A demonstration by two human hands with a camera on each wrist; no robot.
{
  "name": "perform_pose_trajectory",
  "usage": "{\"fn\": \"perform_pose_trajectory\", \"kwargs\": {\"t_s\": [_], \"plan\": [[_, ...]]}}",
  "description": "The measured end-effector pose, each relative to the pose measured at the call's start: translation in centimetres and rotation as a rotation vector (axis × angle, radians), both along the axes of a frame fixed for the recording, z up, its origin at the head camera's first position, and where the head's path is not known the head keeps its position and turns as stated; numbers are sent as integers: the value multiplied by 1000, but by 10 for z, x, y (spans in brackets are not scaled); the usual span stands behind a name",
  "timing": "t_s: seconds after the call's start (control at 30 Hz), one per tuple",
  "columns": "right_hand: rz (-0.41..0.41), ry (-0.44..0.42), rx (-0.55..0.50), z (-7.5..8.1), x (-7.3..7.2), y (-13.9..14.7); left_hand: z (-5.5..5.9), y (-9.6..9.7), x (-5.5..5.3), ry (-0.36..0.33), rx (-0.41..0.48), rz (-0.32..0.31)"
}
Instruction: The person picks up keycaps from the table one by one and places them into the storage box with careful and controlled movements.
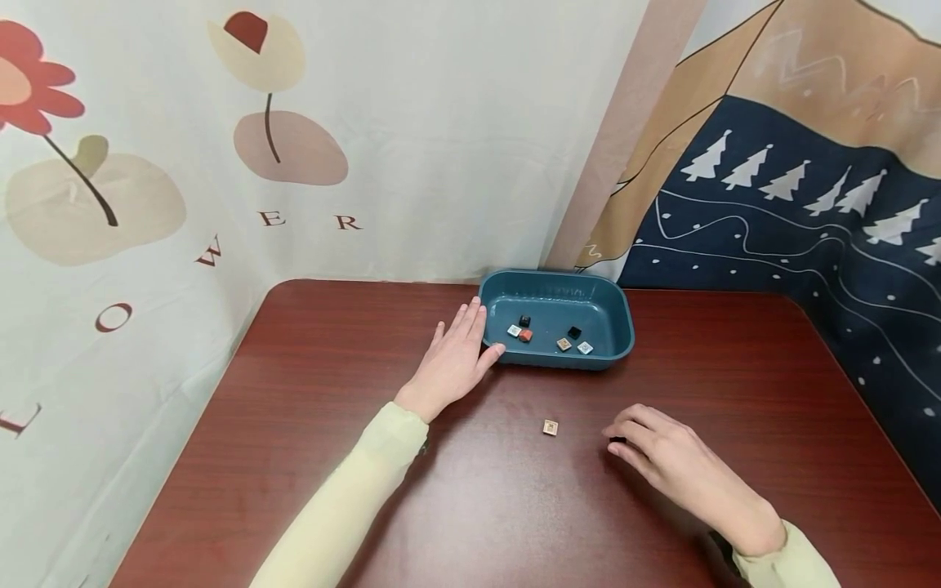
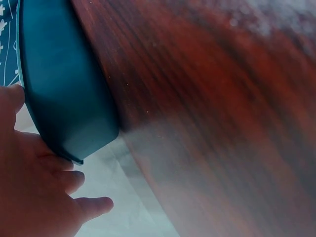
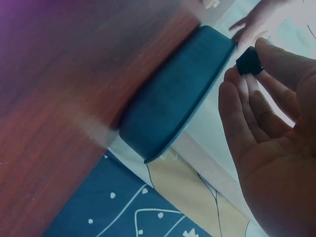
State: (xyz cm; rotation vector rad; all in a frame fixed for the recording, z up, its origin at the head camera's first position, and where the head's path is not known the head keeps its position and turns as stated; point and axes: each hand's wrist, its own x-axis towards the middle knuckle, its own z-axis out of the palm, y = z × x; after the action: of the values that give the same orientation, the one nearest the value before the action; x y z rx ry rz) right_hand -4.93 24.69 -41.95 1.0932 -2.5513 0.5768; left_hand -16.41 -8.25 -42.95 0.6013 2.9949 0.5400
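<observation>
My right hand is over the table at the right, pinching a small black cube between thumb and fingertips. In the head view most of that cube is hidden by the fingers. My left hand reaches to the left end of a teal plastic tray, its fingers straight along the side and the thumb at the front corner. On the tabletop between the hands lies a small tan cube with a marked top face.
Several small cubes sit in the tray, among them a red one, a white one and a black one. The dark red wooden table ends at a printed curtain behind the tray.
</observation>
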Motion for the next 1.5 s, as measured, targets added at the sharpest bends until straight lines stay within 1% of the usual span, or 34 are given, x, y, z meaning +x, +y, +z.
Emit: {"fn": "perform_pose_trajectory", "kwargs": {"t_s": [0.13,0.3,0.4,0.57,0.7,0.93,1.33,1.5], "plan": [[-9,43,-28,4,-5,-2,0,0,0,-1,-3,0],[-74,65,-44,12,-12,-3,0,-1,0,-4,-4,5],[-115,68,-75,18,-15,-4,0,0,0,-9,-5,6],[-145,62,-121,26,-19,-7,0,1,0,-7,-3,7],[-162,65,-162,30,-22,-10,0,1,-1,-6,-7,5],[-223,57,-206,36,-27,-16,0,0,-1,-5,-8,6],[-253,96,-298,47,-39,-29,-2,0,-1,2,-10,6],[-259,90,-342,49,-43,-34,-2,0,-2,-2,-11,7]]}}
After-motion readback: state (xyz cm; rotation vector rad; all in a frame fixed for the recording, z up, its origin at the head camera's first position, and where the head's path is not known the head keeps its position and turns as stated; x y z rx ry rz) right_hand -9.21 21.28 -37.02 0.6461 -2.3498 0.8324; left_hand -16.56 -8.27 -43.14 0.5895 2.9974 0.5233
